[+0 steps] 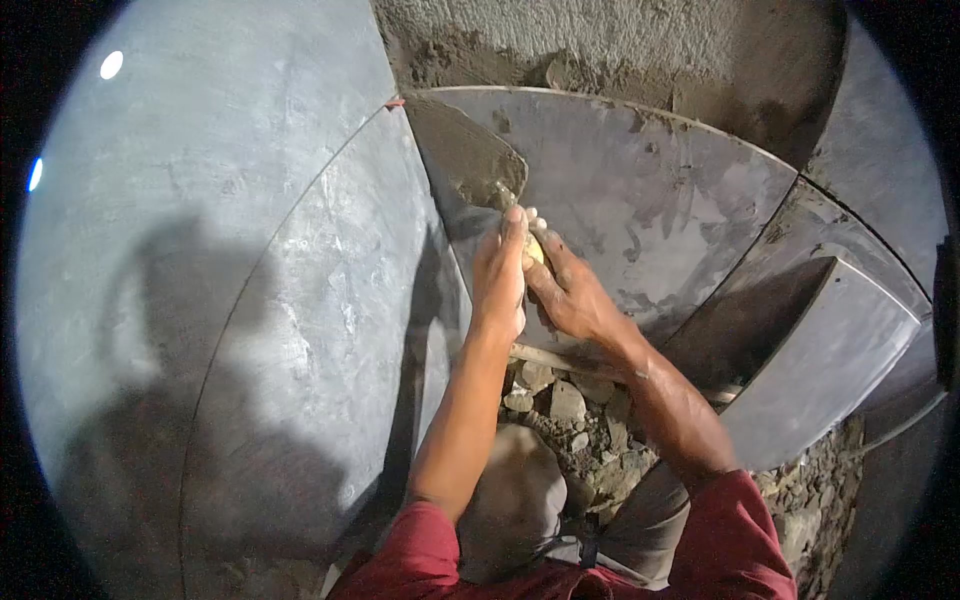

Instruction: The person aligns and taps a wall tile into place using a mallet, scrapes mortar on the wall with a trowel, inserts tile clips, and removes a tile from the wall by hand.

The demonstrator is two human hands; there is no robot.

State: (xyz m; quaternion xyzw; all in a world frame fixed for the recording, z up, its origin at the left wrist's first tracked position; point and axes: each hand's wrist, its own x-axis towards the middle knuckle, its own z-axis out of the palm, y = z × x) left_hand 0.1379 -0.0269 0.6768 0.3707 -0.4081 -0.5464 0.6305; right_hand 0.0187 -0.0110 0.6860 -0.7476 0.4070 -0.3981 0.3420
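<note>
A trowel (462, 140) lies with its wide, mortar-smeared blade against the upper left corner of a grey tile (620, 200). Its yellowish handle shows in part between my hands. My left hand (500, 265) is closed around the handle, the thumb pointing up toward the blade. From the right side my right hand (578, 292) presses thumb and fingers onto the handle's lower end, so both hands meet there. Wet mortar clings to the blade near its neck. The underside of the handle is hidden by my hands.
A large grey slab (330, 330) with a seam stands on the left, carrying my shadow. Rough mortar (600, 45) runs along the tile's top edge. A loose grey tile piece (835, 365) leans at the right. Broken stones (567, 402) lie below, near my knees.
</note>
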